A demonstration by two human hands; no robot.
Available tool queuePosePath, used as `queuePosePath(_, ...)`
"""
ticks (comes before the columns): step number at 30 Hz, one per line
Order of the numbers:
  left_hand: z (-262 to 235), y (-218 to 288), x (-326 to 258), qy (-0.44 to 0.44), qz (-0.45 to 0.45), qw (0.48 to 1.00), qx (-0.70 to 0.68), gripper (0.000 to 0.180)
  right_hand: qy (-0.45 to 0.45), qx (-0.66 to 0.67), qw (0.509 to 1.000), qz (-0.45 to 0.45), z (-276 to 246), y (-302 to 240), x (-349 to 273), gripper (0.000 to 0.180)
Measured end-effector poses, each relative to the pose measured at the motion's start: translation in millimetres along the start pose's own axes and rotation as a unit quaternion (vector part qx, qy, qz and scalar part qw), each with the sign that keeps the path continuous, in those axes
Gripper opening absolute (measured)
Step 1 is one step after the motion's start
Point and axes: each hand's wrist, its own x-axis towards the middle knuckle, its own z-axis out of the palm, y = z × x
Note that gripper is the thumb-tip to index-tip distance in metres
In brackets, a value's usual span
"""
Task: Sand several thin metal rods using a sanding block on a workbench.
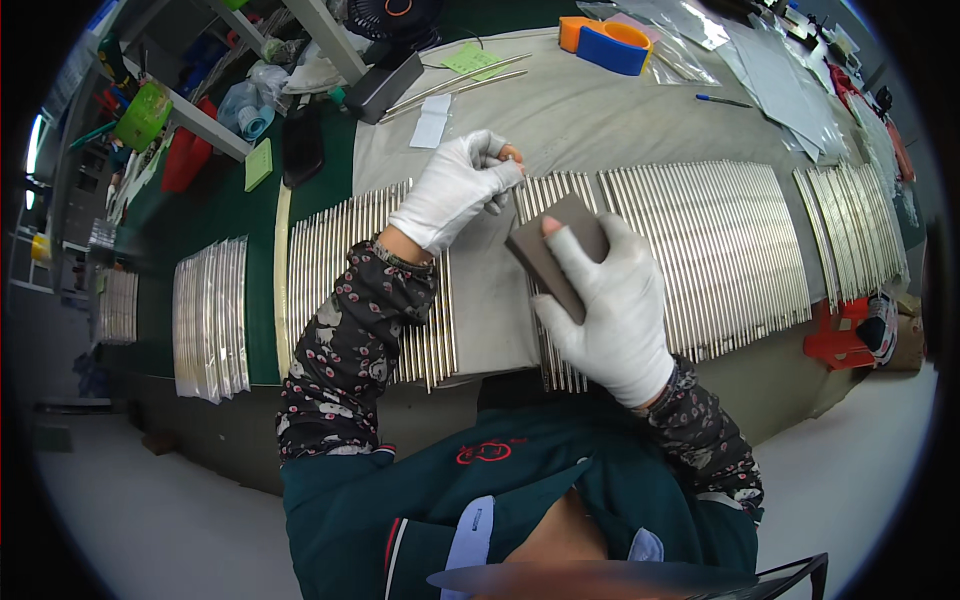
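Observation:
Several slim, shiny metal rods lie side by side in rows on the cloth-covered table. My right hand [615, 300], in a white glove with a bare thumb tip, grips a grey-brown sanding block [560, 245] over a narrow group of rods [560, 365] in the middle. My left hand [455, 190], gloved with some fingertips bare, is closed in a pinch at the far end of the leftmost metal rod of that group. Its fingertips partly hide that end. Beneath my left forearm lies another row of rods [340, 240], partly covered by the sleeve.
A wide row of rods [700, 250] lies to the right, with bagged rods [855, 230] beyond it. More bagged rods [210, 315] lie at left. At the back are an orange-and-blue tape roll [610, 45], a pen [723, 101], a dark box [385, 85] and a phone [302, 145].

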Motion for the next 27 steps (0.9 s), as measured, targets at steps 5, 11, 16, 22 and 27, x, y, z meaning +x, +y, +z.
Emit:
queuePosePath(5,-1.0,-3.3,5.1,-0.003,-0.011,1.0,0.011,0.016,-0.044,-0.062,0.991,0.106,11.7,32.6,-14.0,0.052)
queuePosePath(11,-0.6,-17.7,12.8,-0.01,-0.012,1.0,-0.026,0.015,-0.078,-0.089,0.989,0.088,-4.1,33.5,-13.4,0.054)
queuePosePath(16,-6.5,-32.4,23.5,-0.01,-0.071,0.992,0.106,0.017,-0.004,-0.066,0.99,0.123,-19.0,50.1,-36.9,0.06)
queuePosePath(22,28.4,-13.9,-15.0,-0.01,0.204,0.824,0.529,0.056,-0.015,-0.033,0.985,0.166,-40.9,52.7,-59.7,0.066)
queuePosePath(27,53.0,-45.9,-91.2,-0.29,0.297,0.789,0.452,0.089,-0.034,0.001,0.982,0.186,-52.0,54.9,-74.0,0.071)
